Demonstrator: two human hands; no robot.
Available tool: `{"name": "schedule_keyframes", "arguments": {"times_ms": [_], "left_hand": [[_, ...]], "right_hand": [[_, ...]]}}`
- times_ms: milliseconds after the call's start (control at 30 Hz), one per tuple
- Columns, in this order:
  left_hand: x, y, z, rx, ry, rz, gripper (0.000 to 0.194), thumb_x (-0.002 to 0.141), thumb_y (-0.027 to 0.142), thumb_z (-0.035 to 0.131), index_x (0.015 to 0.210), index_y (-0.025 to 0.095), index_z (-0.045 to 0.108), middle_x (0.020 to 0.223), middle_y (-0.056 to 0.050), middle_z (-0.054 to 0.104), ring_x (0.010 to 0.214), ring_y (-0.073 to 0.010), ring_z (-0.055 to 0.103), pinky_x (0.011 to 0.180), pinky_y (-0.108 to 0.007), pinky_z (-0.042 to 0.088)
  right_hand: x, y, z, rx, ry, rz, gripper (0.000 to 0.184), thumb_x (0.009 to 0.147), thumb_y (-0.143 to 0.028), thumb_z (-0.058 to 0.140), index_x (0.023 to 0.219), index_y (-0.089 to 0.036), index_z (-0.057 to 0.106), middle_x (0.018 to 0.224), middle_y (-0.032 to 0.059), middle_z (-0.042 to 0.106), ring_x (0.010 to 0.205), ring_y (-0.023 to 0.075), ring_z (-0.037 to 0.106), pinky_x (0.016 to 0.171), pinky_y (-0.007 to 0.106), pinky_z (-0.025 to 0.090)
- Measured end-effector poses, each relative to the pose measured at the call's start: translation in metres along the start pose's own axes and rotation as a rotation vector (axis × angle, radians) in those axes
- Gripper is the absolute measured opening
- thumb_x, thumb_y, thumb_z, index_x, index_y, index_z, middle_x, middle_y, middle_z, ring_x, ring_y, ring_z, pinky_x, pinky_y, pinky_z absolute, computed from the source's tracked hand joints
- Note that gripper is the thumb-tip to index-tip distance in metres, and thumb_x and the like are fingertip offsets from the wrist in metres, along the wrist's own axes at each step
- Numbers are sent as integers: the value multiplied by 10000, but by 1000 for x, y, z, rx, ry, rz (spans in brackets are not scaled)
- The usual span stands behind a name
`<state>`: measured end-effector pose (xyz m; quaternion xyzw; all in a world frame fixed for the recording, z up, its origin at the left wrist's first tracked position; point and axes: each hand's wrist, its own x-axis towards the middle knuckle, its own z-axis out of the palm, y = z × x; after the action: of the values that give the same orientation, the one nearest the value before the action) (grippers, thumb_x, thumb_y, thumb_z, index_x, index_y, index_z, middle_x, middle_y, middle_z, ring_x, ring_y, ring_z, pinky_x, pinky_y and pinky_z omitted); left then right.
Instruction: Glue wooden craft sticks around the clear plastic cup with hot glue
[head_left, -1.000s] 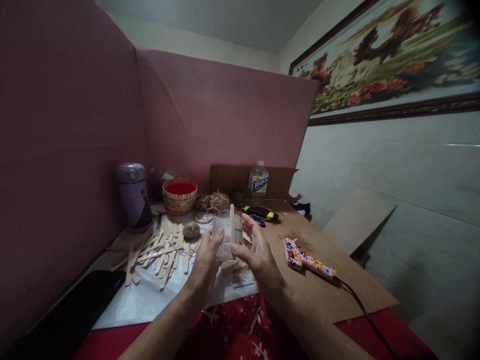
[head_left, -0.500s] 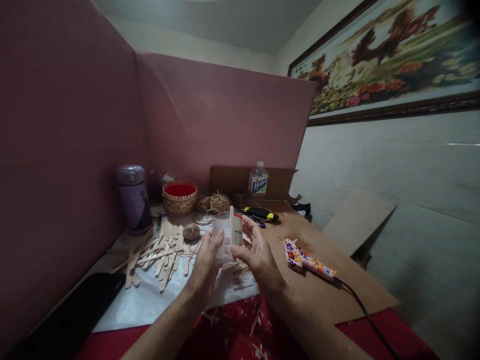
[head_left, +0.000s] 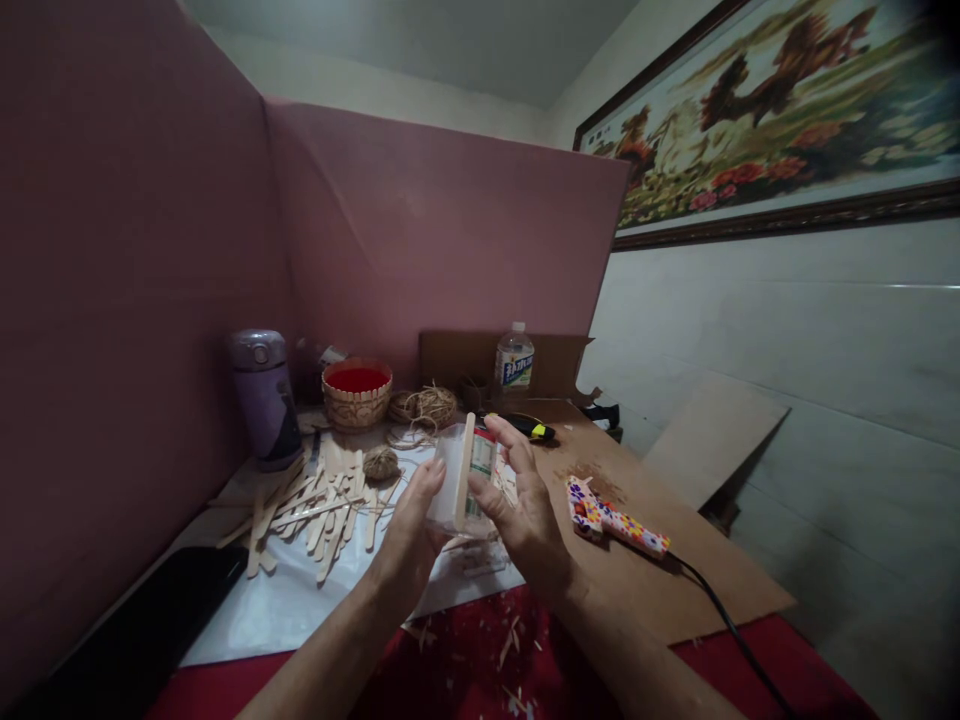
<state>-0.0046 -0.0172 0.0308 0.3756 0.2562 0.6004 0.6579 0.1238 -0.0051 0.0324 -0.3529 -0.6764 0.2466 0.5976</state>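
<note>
A clear plastic container (head_left: pixel 448 470) with a red, white and green label is held in front of me above the table. One wooden craft stick (head_left: pixel 465 470) stands nearly upright against its side, leaning slightly. My left hand (head_left: pixel 416 510) grips the container from the left, its thumb on the clear wall and its other fingers mostly hidden. My right hand (head_left: pixel 525 505) curls round the labelled side, thumb close to the stick and fingers behind the container. Below both hands lie wood scraps, partly hidden.
Loose craft sticks (head_left: pixel 330 520) and a twine ball (head_left: pixel 381 463) lie left on white sheeting. A flowered glue gun (head_left: pixel 615 520) with a black cord rests on cardboard (head_left: pixel 690 590) at right. Behind stand a purple flask (head_left: pixel 266 405), a red-lined basket (head_left: pixel 358 400) and a bottle (head_left: pixel 515 360).
The container has tilted a little, its stick now leaning to the right at the top and more label showing. My right fingers have lifted and straightened slightly.
</note>
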Motion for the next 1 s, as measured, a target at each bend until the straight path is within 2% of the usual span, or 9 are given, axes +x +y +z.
{"name": "schedule_keyframes", "arguments": {"times_ms": [100,233,433,567,767,1000], "left_hand": [[0,-1,0,10,-22,-12,385,849,397,615,1159,168,615,1151,-114,666,938,-234,659,632,-261,557],[-1,-1,4,43,-35,-26,415,839,355,633,1207,176,562,1156,-127,659,884,-233,673,559,-255,551],[-2,1,7,66,-10,-41,476,863,332,606,1296,191,468,1174,-144,645,861,-228,680,556,-261,555],[-1,1,6,39,-50,-37,482,865,343,605,1303,191,471,1195,-149,635,888,-234,678,601,-279,567],[0,-2,6,10,-33,-39,483,840,354,636,1277,194,506,1191,-141,642,941,-254,670,660,-312,578],[1,-6,1,17,-97,-82,415,870,372,585,1242,192,545,1191,-129,647,882,-236,684,609,-274,562]], "right_hand": [[1,3,1,68,8,51,598,846,-445,589,1379,-236,413,1472,93,407,1362,286,368,1152,501,230],[2,8,6,319,23,176,689,797,-408,653,1391,-227,354,1456,122,420,1324,292,430,1120,508,310],[1,9,10,573,20,239,719,713,-322,742,1339,-242,396,1440,102,451,1309,282,463,1112,465,354],[1,6,10,601,4,242,722,695,-290,748,1329,-239,406,1433,103,463,1268,275,507,1099,452,379],[2,6,10,563,3,240,744,703,-308,731,1366,-241,401,1403,98,502,1267,281,508,1094,464,386],[2,5,10,578,42,347,835,675,-325,758,1414,-228,382,1320,110,580,1183,301,571,1021,467,449]]}}
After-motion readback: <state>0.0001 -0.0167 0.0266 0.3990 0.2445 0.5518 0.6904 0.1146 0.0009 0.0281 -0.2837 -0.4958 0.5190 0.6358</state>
